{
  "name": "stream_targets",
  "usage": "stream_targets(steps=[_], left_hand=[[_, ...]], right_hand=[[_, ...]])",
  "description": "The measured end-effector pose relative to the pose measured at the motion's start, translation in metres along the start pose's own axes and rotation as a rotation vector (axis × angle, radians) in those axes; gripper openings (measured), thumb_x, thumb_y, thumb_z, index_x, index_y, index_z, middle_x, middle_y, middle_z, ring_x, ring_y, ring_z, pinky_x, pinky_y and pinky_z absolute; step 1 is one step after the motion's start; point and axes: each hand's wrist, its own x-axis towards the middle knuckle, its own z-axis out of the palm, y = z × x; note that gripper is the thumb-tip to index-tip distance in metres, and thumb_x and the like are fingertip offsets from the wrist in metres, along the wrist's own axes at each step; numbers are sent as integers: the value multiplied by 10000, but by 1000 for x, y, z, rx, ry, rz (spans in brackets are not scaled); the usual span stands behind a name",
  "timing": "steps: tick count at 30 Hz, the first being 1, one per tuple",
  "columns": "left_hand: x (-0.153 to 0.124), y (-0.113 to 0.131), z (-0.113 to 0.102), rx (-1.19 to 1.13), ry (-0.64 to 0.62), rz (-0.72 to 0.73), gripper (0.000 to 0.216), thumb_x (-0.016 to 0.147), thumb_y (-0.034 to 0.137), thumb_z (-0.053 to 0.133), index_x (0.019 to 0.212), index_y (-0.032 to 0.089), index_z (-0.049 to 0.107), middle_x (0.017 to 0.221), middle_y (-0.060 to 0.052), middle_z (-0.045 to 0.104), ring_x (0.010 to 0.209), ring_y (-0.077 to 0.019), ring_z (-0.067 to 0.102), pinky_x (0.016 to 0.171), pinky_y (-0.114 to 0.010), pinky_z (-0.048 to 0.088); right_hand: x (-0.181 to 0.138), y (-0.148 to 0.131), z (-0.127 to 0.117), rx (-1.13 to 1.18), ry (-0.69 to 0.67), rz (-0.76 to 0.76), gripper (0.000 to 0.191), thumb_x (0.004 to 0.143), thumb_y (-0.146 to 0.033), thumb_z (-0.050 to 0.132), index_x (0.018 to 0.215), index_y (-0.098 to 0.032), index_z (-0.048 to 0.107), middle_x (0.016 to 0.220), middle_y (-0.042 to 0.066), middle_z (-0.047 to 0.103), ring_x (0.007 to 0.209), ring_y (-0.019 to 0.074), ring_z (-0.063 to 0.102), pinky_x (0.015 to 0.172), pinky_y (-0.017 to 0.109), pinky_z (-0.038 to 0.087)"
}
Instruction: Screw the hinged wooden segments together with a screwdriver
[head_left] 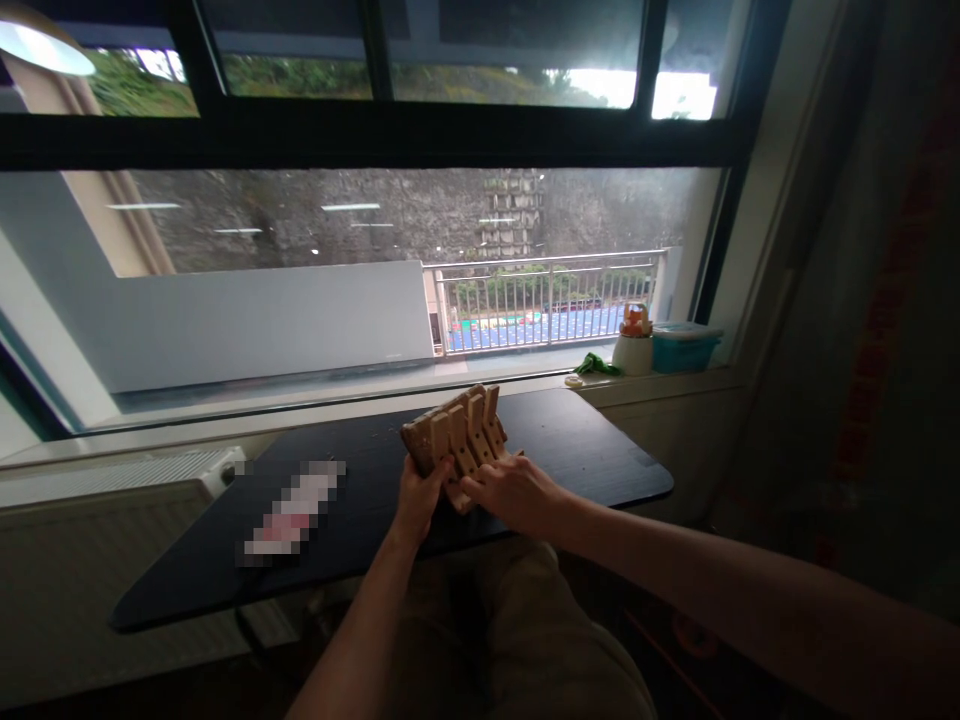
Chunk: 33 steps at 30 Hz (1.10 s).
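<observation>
I hold a flat piece of brown cardboard (pixel 420 442) above the near edge of a dark table (pixel 585 450). Several wooden clothespins (pixel 472 430) are clipped in a row along its edge. My left hand (pixel 418 497) grips the cardboard from below, fingers wrapped round its lower edge. My right hand (pixel 510 492) is closed at the lower right end of the row, fingers pinching a clothespin there.
A blurred flat object (pixel 292 510) lies on the table's left part. On the windowsill at the right stand a white pot (pixel 634 350), a teal box (pixel 684 346) and something green (pixel 598 365). A white radiator (pixel 112 475) sits at the left. A large window is ahead.
</observation>
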Motion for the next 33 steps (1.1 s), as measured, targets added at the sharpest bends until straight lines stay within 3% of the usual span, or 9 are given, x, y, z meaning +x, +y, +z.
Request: stream_targets(steps=[3,7,9,13,16,21,28,30,33], left_hand=[[0,0,0,-5,5,-6,504,541,331,790,960,157,570,861,-29,655,742,-179,623,707,-338,496],[-2,1,1,-19,-3,1,496,541,327,789,954,158,572,858,-23,653,732,-173,621,695,-330,498],[-2,2,1,-25,-9,6,483,550,327,786,948,159,569,860,-23,652,734,-172,622,689,-325,502],[-1,1,0,-24,1,12,488,558,321,785,962,165,562,893,-29,651,771,-176,624,720,-329,501],[0,0,-1,-12,3,11,494,561,326,785,974,166,567,913,-36,652,789,-181,624,738,-338,497],[1,0,0,-5,-6,2,508,551,336,788,979,165,573,906,-40,657,774,-190,627,724,-344,495],[-1,1,0,-8,6,-11,498,548,323,783,969,168,568,866,-25,656,749,-180,622,730,-338,485],[-1,2,1,-13,9,-15,487,545,315,782,954,165,567,866,-26,653,748,-180,621,732,-340,485],[-2,3,3,-24,16,-15,491,538,308,785,951,165,562,866,-27,650,746,-183,621,724,-346,493]], right_hand=[[0,0,4,3,-6,-46,291,903,-116,361,1106,-159,565,944,130,659,863,232,629,745,358,455],[-4,-7,22,352,90,295,244,883,-244,456,1054,-211,627,940,85,696,888,234,645,788,348,458],[-4,-15,34,414,137,451,295,902,-296,430,1109,-199,616,987,86,699,913,224,649,787,324,470],[0,-23,50,471,165,597,365,940,-303,345,1147,-160,608,1027,76,699,934,160,649,775,239,482],[1,-15,45,474,143,578,346,927,-327,374,1120,-191,628,1028,47,702,929,149,651,761,223,486],[-5,0,18,356,55,387,272,840,-298,521,1083,-238,630,976,67,704,889,236,655,745,331,481],[4,-7,4,21,-24,-26,349,908,-117,340,1192,-145,540,970,167,669,927,267,621,842,465,433],[6,-7,6,109,-15,19,332,894,-129,378,1164,-157,569,943,149,682,898,262,631,851,467,428],[4,-6,15,367,48,242,263,869,-235,464,1055,-201,646,957,103,699,908,246,639,849,398,442]])
